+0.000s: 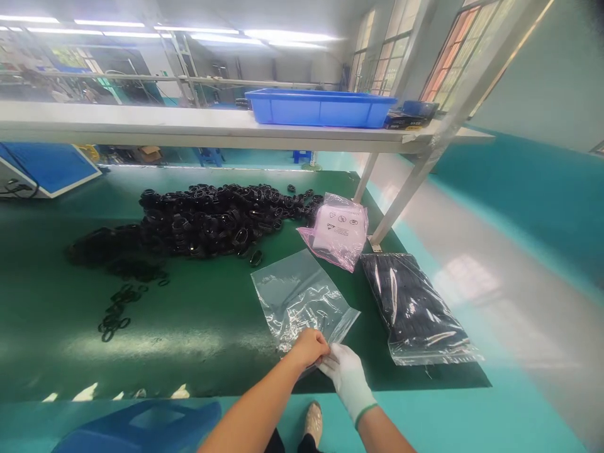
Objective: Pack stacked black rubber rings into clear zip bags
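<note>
The smooth green counter (198, 314) spreads out under and beyond the hands, its dull sheen broken by pale reflections. A flat white shelf (141, 119) crosses well beyond the hands, raised on posts, which probably leaves the counter below free for handling. Ahead and to the left of the hands lies a loose heap of black rings (212, 220), glossy and rounded, likely tipped out so pieces come easily within reach. High beyond the hands, a stiff, ribbed blue plastic bin (321, 108) sits on the shelf. To the right of the hands, a packed bag (413, 302) lies flat, its shiny film taut over dark contents. Directly ahead, a thin, wrinkled clear bag (292, 283) lies with its near edge at the fingers; beyond it rests a pinkish, crinkled printed bag (340, 229). The bare left hand (309, 347) and white-gloved right hand (348, 374) meet, pinching the clear bag's edge, seemingly to work the slippery layers apart. Smallest, a stray ring (256, 258) lies ahead, left of the hands.
</note>
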Available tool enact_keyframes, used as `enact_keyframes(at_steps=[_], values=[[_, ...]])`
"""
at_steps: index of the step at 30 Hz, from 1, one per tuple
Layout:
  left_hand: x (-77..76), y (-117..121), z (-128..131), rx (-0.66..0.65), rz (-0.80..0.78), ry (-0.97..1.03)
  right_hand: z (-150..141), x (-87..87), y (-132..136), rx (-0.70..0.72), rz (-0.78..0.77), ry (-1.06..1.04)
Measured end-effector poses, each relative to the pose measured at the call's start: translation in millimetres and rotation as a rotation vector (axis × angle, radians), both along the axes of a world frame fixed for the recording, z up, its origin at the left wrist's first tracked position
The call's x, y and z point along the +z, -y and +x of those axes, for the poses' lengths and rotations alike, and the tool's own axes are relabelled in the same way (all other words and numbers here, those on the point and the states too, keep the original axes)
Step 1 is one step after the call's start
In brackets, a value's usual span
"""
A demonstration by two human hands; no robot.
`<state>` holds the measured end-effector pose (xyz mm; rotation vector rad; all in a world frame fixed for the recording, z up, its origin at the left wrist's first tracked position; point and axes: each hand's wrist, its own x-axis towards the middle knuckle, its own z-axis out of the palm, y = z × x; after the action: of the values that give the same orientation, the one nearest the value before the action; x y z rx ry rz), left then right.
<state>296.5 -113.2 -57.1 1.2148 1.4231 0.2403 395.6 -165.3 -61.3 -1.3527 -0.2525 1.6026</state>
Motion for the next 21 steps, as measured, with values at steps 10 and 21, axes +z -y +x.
enact_keyframes(at_steps=[10,21], values=[[5.6,0.7,2.9,-0.052,0.043,-0.09,5.2,2.7,-3.4,0.0,-0.095,0.024],[21.4,12.2,6.0,-0.1,0.253,-0.254,18.0,2.8,-7.7,0.396,-0.189,0.588]])
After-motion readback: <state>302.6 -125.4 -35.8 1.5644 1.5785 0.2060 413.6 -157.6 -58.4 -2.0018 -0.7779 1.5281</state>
